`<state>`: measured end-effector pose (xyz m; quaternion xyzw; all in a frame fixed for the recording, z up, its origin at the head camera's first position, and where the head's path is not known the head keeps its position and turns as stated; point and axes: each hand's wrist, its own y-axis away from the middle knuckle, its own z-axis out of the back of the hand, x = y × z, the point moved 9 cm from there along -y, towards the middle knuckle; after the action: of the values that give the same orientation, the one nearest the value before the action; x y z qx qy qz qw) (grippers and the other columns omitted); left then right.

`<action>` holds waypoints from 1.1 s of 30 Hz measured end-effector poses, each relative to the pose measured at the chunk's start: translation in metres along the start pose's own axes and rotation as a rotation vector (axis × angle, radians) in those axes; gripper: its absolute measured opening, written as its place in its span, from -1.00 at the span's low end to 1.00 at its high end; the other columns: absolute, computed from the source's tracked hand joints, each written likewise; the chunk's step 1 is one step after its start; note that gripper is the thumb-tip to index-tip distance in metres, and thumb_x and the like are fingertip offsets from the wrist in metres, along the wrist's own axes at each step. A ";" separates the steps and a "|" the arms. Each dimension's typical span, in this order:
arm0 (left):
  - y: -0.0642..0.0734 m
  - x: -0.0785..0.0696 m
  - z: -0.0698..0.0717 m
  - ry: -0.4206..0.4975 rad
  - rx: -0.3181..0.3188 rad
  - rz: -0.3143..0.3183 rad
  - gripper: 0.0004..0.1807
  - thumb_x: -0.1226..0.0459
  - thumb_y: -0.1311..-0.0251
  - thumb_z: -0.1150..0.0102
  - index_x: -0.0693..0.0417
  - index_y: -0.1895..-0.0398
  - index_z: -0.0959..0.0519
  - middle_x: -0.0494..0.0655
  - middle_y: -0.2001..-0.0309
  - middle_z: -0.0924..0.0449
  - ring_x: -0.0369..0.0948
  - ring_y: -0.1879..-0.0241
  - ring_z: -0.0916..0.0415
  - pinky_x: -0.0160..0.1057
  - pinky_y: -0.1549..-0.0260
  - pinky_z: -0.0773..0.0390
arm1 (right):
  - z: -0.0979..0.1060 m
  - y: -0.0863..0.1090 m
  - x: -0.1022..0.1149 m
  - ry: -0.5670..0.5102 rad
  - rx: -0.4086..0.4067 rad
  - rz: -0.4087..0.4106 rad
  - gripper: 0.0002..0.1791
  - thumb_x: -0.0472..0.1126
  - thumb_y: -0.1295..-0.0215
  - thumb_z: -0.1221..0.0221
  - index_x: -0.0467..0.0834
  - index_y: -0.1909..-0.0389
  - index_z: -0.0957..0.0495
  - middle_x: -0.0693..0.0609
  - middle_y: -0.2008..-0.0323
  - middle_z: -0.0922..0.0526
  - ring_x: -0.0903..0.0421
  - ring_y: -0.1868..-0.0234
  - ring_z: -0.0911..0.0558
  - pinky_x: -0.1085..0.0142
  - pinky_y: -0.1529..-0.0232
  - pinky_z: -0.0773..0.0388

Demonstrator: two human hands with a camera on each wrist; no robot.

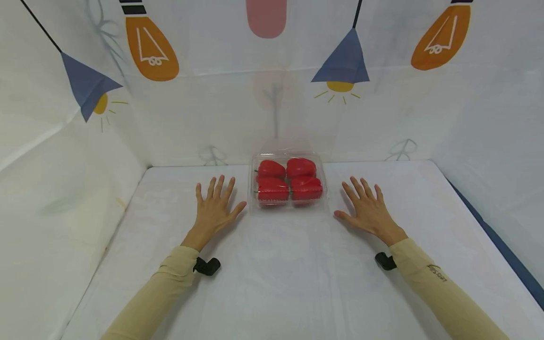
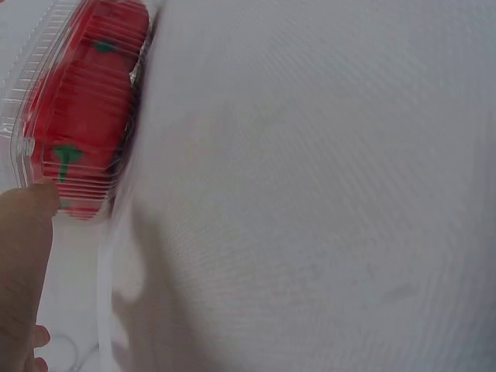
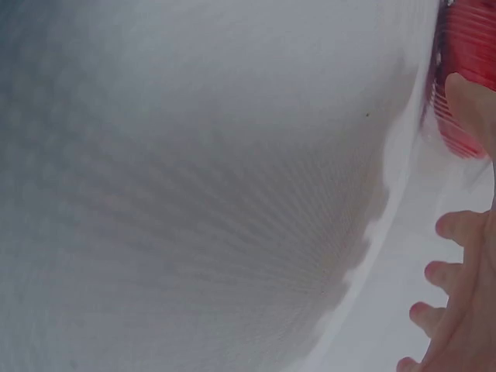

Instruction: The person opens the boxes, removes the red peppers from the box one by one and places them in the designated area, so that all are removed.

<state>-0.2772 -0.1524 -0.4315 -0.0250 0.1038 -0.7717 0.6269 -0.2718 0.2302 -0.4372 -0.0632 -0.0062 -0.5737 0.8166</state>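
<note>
A clear plastic clamshell box [image 1: 289,208] stands at the back middle of the white table. Inside it lie several red bell peppers [image 1: 273,189], with green stems showing on the peppers [image 2: 85,108] in the left wrist view. To the left of the box, my left hand [image 1: 215,210] is spread with straight fingers and holds nothing. On the other side, my right hand [image 1: 367,211] is likewise spread, its thumb toward the box. In the head view both hands are apart from the box. The right wrist view catches only part of the red peppers [image 3: 473,46].
The white table [image 1: 272,283] ends at a white cloth wall [image 1: 191,118] printed with lamps and bulbs, just behind the box. Cloth also hangs at the left [image 1: 63,212] and right sides. A dark blue strip [image 1: 497,236] runs along the right edge.
</note>
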 end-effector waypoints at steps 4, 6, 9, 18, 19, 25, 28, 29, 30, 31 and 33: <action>0.000 -0.001 0.000 -0.003 -0.006 -0.005 -0.12 -0.32 -0.16 0.15 -0.16 -0.49 0.01 0.09 -0.48 0.02 0.11 -0.47 0.12 0.32 -0.32 0.33 | 0.001 0.000 0.000 0.004 -0.003 0.001 0.01 0.40 -0.11 -0.05 -0.11 -0.45 -0.04 -0.23 -0.46 0.02 -0.29 -0.45 0.06 -0.33 -0.32 0.22; 0.000 -0.001 0.000 0.000 -0.006 -0.008 -0.12 -0.31 -0.16 0.15 -0.17 -0.49 0.00 0.09 -0.48 0.02 0.11 -0.46 0.11 0.32 -0.32 0.34 | 0.001 0.000 0.000 0.003 -0.004 0.000 0.01 0.39 -0.11 -0.06 -0.11 -0.45 -0.05 -0.23 -0.46 0.01 -0.29 -0.45 0.06 -0.33 -0.32 0.22; 0.000 -0.001 -0.002 0.003 0.000 -0.007 -0.12 -0.32 -0.16 0.16 -0.17 -0.48 -0.01 0.09 -0.48 0.02 0.12 -0.46 0.10 0.32 -0.32 0.34 | 0.002 0.000 0.001 -0.002 -0.006 0.002 0.01 0.39 -0.10 -0.08 -0.12 -0.44 -0.07 -0.23 -0.46 0.01 -0.30 -0.45 0.05 -0.33 -0.32 0.23; 0.002 0.002 -0.008 0.006 0.053 0.004 -0.11 -0.37 -0.16 0.23 -0.21 -0.49 0.03 0.06 -0.48 0.03 0.09 -0.47 0.14 0.30 -0.33 0.41 | 0.000 0.001 0.000 -0.032 0.014 -0.006 -0.01 0.36 -0.12 -0.09 -0.15 -0.43 -0.08 -0.26 -0.44 -0.03 -0.32 -0.43 0.02 -0.33 -0.31 0.19; 0.002 0.002 -0.009 0.012 0.065 0.003 -0.11 -0.37 -0.16 0.24 -0.21 -0.49 0.03 0.06 -0.49 0.04 0.08 -0.48 0.15 0.31 -0.32 0.41 | -0.001 0.001 0.000 -0.048 0.025 -0.008 -0.01 0.36 -0.12 -0.09 -0.16 -0.43 -0.07 -0.27 -0.44 -0.03 -0.33 -0.43 0.02 -0.33 -0.31 0.19; 0.003 0.000 -0.017 0.201 0.159 -0.011 -0.12 -0.30 -0.24 0.24 -0.10 -0.51 0.10 0.10 -0.49 0.05 0.09 -0.48 0.17 0.32 -0.32 0.39 | -0.005 0.001 0.005 -0.252 0.088 -0.006 0.03 0.27 -0.16 -0.14 -0.18 -0.47 0.09 -0.28 -0.45 0.04 -0.36 -0.41 -0.01 -0.35 -0.29 0.04; 0.003 -0.006 -0.022 0.384 0.208 -0.063 -0.07 -0.20 -0.26 0.09 0.04 -0.51 0.18 0.14 -0.49 0.10 0.12 -0.47 0.17 0.26 -0.37 0.26 | -0.004 0.000 0.009 -0.375 0.097 -0.008 0.06 0.25 -0.17 -0.15 -0.12 -0.49 0.19 -0.22 -0.47 0.10 -0.32 -0.42 -0.02 -0.32 -0.28 -0.05; 0.003 -0.008 -0.024 0.450 0.226 -0.081 -0.04 -0.17 -0.25 0.03 0.06 -0.51 0.22 0.13 -0.50 0.14 0.11 -0.48 0.19 0.22 -0.39 0.22 | -0.004 -0.001 0.010 -0.416 0.098 -0.013 0.06 0.25 -0.17 -0.16 -0.09 -0.49 0.21 -0.20 -0.47 0.11 -0.30 -0.43 -0.03 -0.31 -0.28 -0.07; 0.003 -0.011 -0.025 0.519 0.238 -0.100 -0.01 -0.13 -0.23 -0.03 0.08 -0.50 0.26 0.12 -0.51 0.17 0.09 -0.48 0.20 0.19 -0.40 0.18 | -0.003 -0.001 0.012 -0.452 0.098 -0.018 0.07 0.24 -0.17 -0.16 -0.05 -0.50 0.24 -0.17 -0.48 0.13 -0.28 -0.43 -0.03 -0.30 -0.28 -0.09; 0.003 -0.014 -0.026 0.583 0.247 -0.114 0.03 -0.11 -0.21 -0.08 0.08 -0.50 0.29 0.09 -0.51 0.20 0.06 -0.49 0.22 0.14 -0.41 0.14 | -0.003 -0.002 0.013 -0.481 0.093 -0.020 0.07 0.23 -0.17 -0.17 -0.03 -0.50 0.26 -0.15 -0.48 0.14 -0.27 -0.43 -0.04 -0.28 -0.28 -0.11; 0.002 -0.019 -0.029 0.708 0.250 -0.128 0.11 -0.09 -0.15 -0.17 0.05 -0.50 0.36 0.06 -0.52 0.24 0.00 -0.50 0.24 0.09 -0.42 0.12 | -0.001 -0.003 0.016 -0.527 0.073 -0.018 0.08 0.20 -0.17 -0.19 0.01 -0.50 0.28 -0.12 -0.48 0.16 -0.25 -0.42 -0.07 -0.27 -0.28 -0.14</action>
<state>-0.2765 -0.1306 -0.4580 0.3135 0.2174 -0.7769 0.5009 -0.2696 0.2145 -0.4365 -0.1808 -0.2397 -0.5442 0.7834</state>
